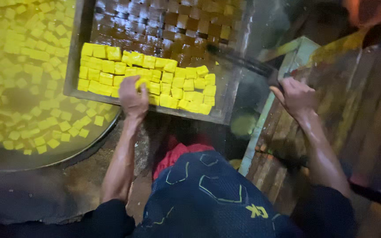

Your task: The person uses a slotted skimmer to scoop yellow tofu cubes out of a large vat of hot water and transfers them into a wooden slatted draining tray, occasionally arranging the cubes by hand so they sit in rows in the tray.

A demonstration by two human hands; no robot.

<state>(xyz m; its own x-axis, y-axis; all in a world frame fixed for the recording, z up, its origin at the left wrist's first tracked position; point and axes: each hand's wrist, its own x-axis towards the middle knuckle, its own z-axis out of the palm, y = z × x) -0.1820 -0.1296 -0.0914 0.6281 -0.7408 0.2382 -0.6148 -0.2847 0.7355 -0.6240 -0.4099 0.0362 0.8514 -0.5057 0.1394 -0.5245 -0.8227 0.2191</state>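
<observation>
Now left hand (pixel 132 98) on yellow cubes (pixel 173 83)

Both arms reach forward, left hand (pixel 132 98) flat, right hand (pixel 297 97) curled.

L hand (pixel 132 98) on yellow cubes (pixel 173 83); tray (pixel 73 66).

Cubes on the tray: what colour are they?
Bright yellow cubes on the tray; head view.
</observation>
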